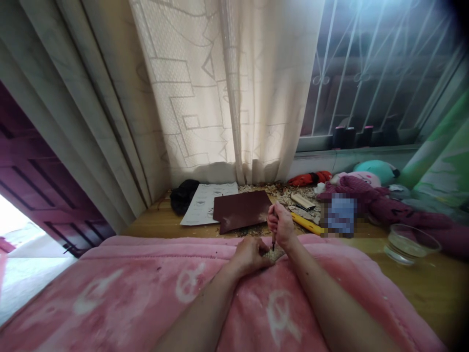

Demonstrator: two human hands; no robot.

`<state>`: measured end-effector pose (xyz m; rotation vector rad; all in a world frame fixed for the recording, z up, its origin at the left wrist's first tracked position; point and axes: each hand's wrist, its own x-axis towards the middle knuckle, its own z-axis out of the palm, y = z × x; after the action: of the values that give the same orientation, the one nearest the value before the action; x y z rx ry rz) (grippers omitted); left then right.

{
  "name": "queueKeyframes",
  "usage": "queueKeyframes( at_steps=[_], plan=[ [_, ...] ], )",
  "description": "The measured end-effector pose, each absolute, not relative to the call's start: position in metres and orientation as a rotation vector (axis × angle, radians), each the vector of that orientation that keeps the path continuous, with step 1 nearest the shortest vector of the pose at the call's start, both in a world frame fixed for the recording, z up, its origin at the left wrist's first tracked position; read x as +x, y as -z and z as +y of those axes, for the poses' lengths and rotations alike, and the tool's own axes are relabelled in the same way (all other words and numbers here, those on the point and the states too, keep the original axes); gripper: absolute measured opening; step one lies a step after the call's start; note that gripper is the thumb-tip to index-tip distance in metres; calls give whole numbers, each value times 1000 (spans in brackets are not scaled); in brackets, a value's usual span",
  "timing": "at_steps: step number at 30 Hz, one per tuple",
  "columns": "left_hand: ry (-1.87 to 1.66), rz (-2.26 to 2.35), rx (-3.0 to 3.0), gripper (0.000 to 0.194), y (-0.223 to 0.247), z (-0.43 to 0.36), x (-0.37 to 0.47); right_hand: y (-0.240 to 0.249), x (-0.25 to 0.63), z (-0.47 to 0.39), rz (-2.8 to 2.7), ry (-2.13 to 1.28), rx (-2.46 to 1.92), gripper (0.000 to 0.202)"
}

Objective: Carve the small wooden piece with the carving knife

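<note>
My right hand (281, 225) is closed in a fist around a carving tool (273, 239) with a brownish handle, its dark tip pointing down. Just below that tip lies a small pale, rough-surfaced piece (275, 253); I cannot make out its exact kind. The fingers and thumb of my left hand (252, 254) grip this piece from the left side, against the pink blanket (146, 288). Whether the tip touches the piece is hard to tell. My left fingers partly cover the piece.
Behind my hands, a dark brown board (242, 210) overlaps printed paper sheets (201, 200). Pale shavings (252, 187) litter the wooden table. A yellow-handled tool (306, 224) and a beige block-like object (303, 201) lie right. Farther right stands a clear plastic bowl (410, 244) near plush toys (375, 171).
</note>
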<state>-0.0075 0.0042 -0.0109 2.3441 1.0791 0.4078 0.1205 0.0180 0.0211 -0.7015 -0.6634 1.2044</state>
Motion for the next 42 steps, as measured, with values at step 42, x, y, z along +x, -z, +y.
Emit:
queueKeyframes(
  at_steps=[42],
  plan=[
    [-296,1135,2202,28,6,5,-5,-13,116,36,-515,-1064,-927,41]
  ],
)
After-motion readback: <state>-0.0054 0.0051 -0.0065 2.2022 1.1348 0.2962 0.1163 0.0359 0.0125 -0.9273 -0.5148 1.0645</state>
